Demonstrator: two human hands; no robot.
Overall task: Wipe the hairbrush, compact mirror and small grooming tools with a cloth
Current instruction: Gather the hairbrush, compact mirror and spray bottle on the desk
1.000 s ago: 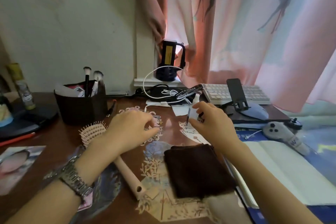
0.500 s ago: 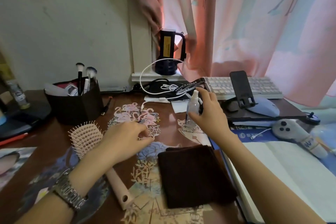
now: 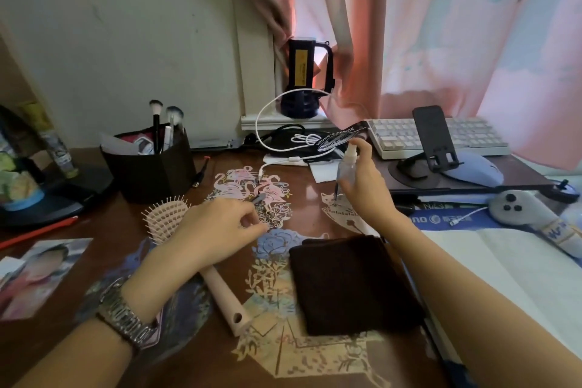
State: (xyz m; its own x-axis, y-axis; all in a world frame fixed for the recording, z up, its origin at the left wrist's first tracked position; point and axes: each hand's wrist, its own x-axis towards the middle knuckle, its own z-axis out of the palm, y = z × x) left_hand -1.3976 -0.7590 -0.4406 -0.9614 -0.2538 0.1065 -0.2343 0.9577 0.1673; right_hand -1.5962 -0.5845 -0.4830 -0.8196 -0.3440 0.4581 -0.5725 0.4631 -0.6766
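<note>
A dark brown folded cloth (image 3: 352,283) lies flat on the desk in front of me. A pale pink hairbrush (image 3: 220,296) lies to its left, bristles up, partly under my left hand. My left hand (image 3: 217,230) pinches a small thin grey tool (image 3: 259,198) just above the desk. My right hand (image 3: 365,189) holds a small clear spray bottle (image 3: 346,167) upright beyond the cloth, with a thin dark tool hanging below the fingers. No compact mirror is visible.
A dark holder (image 3: 151,167) with makeup brushes stands at the back left. Cables (image 3: 283,142), a torch (image 3: 304,79), a keyboard (image 3: 441,135) and a phone stand (image 3: 434,142) fill the back. An open book (image 3: 510,268) lies right, a photo (image 3: 34,274) at left.
My right hand has lifted the spray bottle upright and a little farther from me. My left hand stayed by the hairbrush, still pinching the small tool. The camera tilted slightly.
</note>
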